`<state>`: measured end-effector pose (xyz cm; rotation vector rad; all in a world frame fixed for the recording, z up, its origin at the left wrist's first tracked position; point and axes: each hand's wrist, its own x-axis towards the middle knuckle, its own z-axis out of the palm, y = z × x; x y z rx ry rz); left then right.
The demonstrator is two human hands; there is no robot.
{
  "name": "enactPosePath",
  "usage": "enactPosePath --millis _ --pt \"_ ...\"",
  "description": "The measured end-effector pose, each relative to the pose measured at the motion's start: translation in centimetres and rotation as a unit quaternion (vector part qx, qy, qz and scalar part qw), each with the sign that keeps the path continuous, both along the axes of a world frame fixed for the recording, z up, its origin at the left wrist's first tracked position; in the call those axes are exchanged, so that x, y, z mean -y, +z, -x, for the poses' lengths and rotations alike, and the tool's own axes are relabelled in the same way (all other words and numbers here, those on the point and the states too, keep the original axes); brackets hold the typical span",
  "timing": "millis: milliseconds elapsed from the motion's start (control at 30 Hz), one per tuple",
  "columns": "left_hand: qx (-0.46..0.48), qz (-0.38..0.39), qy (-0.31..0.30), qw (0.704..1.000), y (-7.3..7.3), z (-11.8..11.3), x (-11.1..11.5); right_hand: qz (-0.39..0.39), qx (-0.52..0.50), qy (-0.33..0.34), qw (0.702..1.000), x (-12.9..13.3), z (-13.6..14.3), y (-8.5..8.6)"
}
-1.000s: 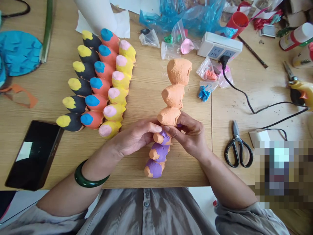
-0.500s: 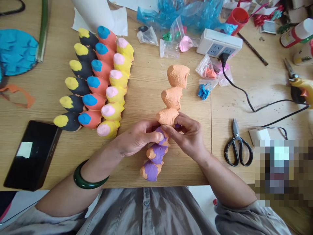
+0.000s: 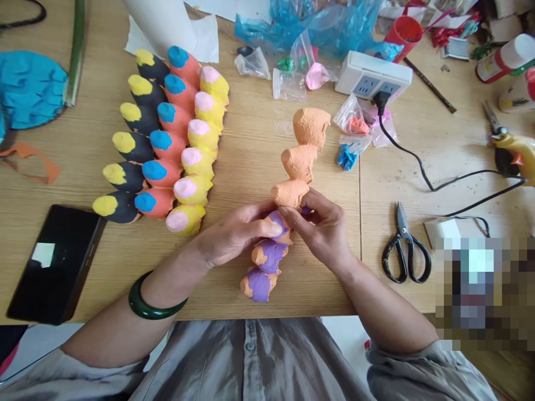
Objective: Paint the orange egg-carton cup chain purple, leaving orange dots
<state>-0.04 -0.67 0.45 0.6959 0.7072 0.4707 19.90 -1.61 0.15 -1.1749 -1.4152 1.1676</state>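
A strip of joined egg-carton cups (image 3: 270, 257) stands between my hands, orange at the far end and partly covered with purple clay on the near cups. My left hand (image 3: 240, 234) is closed around the strip's middle, its thumb pressed on a purple cup. My right hand (image 3: 321, 228) grips the same spot from the other side, thumb and fingers pinching near the joint between an orange and a purple cup. A little purple clay (image 3: 306, 210) shows by the right fingers; the rest of it is hidden.
Rows of coloured cups (image 3: 154, 139) stand to the left, above a black phone (image 3: 56, 262). Scissors (image 3: 403, 245) lie on the right. Beyond are a power strip (image 3: 371, 75) with a black cord, small clay bags (image 3: 348, 156) and a blue plastic bag (image 3: 317, 22).
The strip has tilted slightly, its far orange end shifting right and its near end moving a little upward. Both hands keep their hold with only small finger movement.
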Motion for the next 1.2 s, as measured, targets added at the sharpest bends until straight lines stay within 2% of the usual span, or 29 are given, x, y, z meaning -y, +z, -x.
enactPosePath --millis 200,400,567,767,1033,1200 --pt "-0.045 0.003 0.020 0.999 -0.2 -0.7 0.6 -0.014 0.010 -0.008 1.000 0.2 0.3 0.3" --pt "-0.017 0.035 0.028 0.999 0.6 -1.2 0.5 0.002 0.031 -0.018 0.999 0.4 0.3 0.2" --pt "-0.010 0.026 0.018 0.999 1.0 -0.9 0.3 0.039 0.015 -0.018 0.999 0.3 0.3 -0.1" --pt "-0.014 -0.002 0.019 1.000 0.6 -0.3 0.2 0.038 0.002 -0.014 0.999 0.0 0.2 -0.2" --pt "-0.028 0.013 -0.006 0.999 0.4 -0.2 0.4 0.040 0.001 -0.020 0.999 0.0 0.2 0.0" --pt "-0.023 0.005 -0.017 1.000 0.4 -0.1 0.3 0.069 -0.008 -0.023 0.997 0.0 0.3 0.1"
